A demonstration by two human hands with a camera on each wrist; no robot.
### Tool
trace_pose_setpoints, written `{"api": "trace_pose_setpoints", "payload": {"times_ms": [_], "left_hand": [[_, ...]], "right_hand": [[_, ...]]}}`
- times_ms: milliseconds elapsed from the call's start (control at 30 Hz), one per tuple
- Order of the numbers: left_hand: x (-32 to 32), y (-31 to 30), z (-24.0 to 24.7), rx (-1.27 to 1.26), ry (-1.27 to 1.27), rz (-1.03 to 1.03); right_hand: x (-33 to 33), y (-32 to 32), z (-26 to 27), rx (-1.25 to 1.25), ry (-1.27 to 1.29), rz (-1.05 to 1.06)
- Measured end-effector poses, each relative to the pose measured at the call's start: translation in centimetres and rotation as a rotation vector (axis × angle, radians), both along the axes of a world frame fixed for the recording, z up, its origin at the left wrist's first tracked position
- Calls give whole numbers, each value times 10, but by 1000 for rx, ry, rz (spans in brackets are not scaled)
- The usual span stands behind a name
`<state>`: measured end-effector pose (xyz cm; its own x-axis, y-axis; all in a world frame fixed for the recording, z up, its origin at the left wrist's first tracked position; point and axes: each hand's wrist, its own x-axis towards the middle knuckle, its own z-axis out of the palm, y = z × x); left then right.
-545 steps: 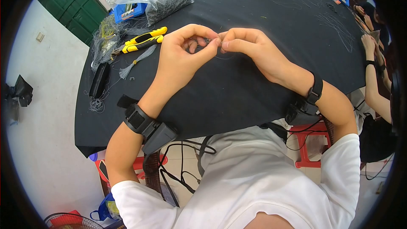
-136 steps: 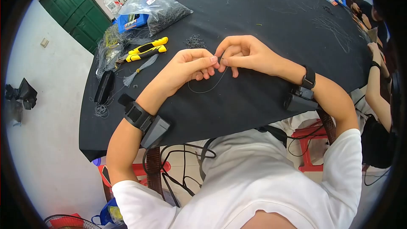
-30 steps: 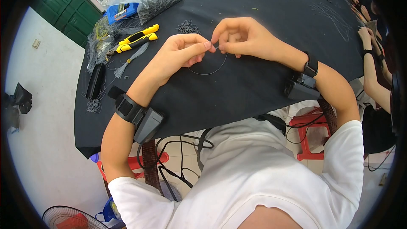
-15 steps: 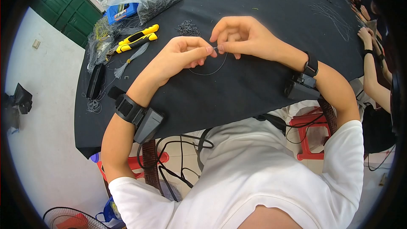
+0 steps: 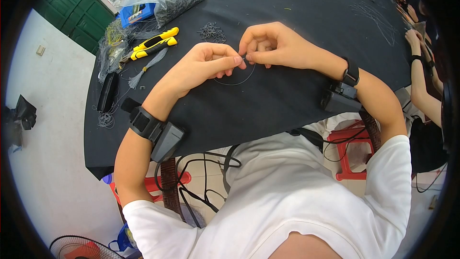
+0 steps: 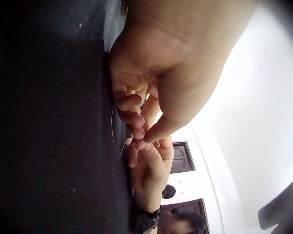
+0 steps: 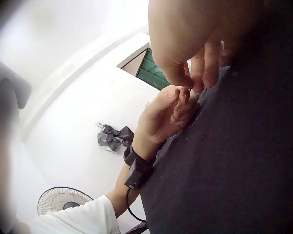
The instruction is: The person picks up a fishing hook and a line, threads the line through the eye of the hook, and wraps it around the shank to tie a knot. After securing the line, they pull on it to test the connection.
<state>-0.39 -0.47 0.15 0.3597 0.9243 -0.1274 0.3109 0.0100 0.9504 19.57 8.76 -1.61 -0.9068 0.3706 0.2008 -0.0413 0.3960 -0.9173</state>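
Both hands meet fingertip to fingertip over the black cloth. My left hand [image 5: 203, 64] pinches a thin grey fishing line [image 5: 238, 83] between thumb and index finger. A slack loop of it hangs below the fingers, and it also shows as a pale curve of line [image 6: 112, 127] in the left wrist view. Close against those fingertips, my right hand [image 5: 282, 45] pinches the line's other part, its thumb near its index finger. A tiny dark piece sits between the fingertips, mostly hidden. Just beyond the left hand lies a heap of small dark metal links [image 5: 212, 32].
Yellow-and-black pliers [image 5: 153, 44], a tied bundle of grey line [image 5: 147, 67] and a black case [image 5: 108, 92] lie at the left. Behind them are tangled line, a blue box [image 5: 136, 15] and a plastic bag of dark pieces [image 5: 179, 5]. Another person's arms [image 5: 416, 50] show at right.
Since 18 seconds ago a loop of line has appeared under the fingers and the left hand no longer covers the dark heap. The right index finger, lifted half a second ago, has come down.
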Motion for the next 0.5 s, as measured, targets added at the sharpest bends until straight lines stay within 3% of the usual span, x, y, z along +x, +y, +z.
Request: {"api": "trace_pose_setpoints", "payload": {"times_ms": [500], "left_hand": [[1,-1,1,-10,8,62]], "right_hand": [[0,-2,3,-63,-1,43]]}}
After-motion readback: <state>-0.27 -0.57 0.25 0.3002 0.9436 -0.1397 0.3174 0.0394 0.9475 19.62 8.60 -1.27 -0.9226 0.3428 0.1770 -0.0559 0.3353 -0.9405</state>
